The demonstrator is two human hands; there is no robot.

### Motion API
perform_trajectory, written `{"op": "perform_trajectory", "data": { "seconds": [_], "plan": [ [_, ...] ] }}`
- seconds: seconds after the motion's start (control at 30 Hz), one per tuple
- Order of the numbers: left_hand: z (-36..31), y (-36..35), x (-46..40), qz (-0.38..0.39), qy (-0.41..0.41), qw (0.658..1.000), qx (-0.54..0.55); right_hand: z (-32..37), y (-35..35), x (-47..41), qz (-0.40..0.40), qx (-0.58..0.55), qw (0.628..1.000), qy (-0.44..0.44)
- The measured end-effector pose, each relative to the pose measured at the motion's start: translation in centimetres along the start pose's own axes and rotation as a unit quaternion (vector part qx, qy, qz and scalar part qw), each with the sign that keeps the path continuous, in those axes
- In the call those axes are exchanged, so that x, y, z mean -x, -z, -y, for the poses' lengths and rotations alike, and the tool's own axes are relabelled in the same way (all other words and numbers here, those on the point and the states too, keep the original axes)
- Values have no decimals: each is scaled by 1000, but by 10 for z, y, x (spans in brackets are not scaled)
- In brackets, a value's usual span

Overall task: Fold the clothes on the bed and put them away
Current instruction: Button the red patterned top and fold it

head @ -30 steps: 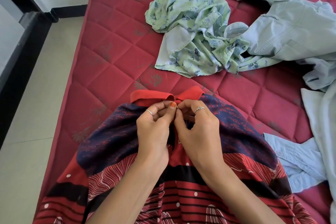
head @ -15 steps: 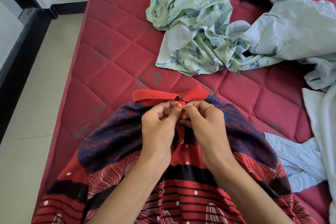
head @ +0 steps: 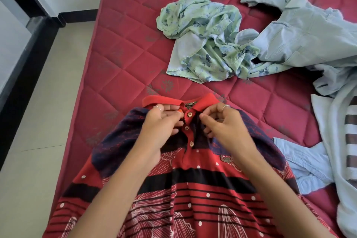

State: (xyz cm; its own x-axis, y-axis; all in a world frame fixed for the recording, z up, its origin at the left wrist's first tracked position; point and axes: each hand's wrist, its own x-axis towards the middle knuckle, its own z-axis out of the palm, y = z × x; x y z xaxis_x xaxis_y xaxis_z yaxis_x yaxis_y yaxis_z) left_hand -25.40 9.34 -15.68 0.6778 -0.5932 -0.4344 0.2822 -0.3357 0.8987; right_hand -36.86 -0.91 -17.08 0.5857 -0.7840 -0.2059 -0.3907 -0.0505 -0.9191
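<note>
A red polo shirt with navy shoulders, black stripes and white line patterns (head: pixel 193 185) lies face up on the bed's dark red quilted mattress (head: pixel 119 60), collar pointing away from the person. Both hands work at the neck of it. The left hand (head: pixel 160 127) pinches the fabric just left of the button placket, fingers curled, thumb tip beside the top button, a ring showing on one finger. The right hand (head: pixel 226 125) sits just right of the placket, fingers curled into the navy cloth under the collar, also ringed. The two hands are apart, with the strip of three small buttons (head: pixel 189 128) showing between them and the top button done up.

Beyond the polo's collar lies a crumpled pale green floral shirt (head: pixel 202 40). To the right of that, touching it, sprawls a light blue denim shirt (head: pixel 301 31). Just beside the polo's right shoulder a light blue cuffed sleeve (head: pixel 303 162) sticks out, and past it a pale garment with brown stripes (head: pixel 345 141) runs off the edge. Left of the mattress is pale tiled floor (head: pixel 38 121).
</note>
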Motion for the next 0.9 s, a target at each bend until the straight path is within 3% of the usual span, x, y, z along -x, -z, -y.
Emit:
{"op": "perform_trajectory", "data": {
  "seconds": [0.1, 0.13, 0.2, 0.27, 0.33, 0.4, 0.5, 0.57, 0.67, 0.9],
  "plan": [
    [-11, 37, -1, -43, -61, 991, -113, 2, 30, 1, -107, 92, 988, 59],
    [-11, 53, -3, -81, -89, 974, -189, 0, 43, 1, -150, 141, 976, 67],
    [-2, 88, -6, -171, -121, 909, -360, -9, 71, -1, -209, 221, 952, 45],
    [16, 119, -8, -205, -77, 859, -464, -25, 93, -4, -160, 285, 944, -44],
    [31, 132, -6, -167, 34, 842, -512, -38, 101, -6, -46, 291, 945, -144],
    [41, 136, -2, -131, 48, 841, -523, -41, 103, -4, 0, 241, 953, -183],
    [40, 130, 8, -83, -28, 856, -510, -29, 98, 8, 46, 147, 957, -245],
    [32, 131, 16, -104, -55, 869, -481, -25, 98, 14, 95, 98, 946, -295],
    [6, 136, 25, -153, -128, 877, -437, -50, 107, 7, 137, 110, 946, -273],
    [-93, 170, 67, -231, -205, 883, -354, 47, 141, 41, -99, -5, 984, -151]
  ]
}}
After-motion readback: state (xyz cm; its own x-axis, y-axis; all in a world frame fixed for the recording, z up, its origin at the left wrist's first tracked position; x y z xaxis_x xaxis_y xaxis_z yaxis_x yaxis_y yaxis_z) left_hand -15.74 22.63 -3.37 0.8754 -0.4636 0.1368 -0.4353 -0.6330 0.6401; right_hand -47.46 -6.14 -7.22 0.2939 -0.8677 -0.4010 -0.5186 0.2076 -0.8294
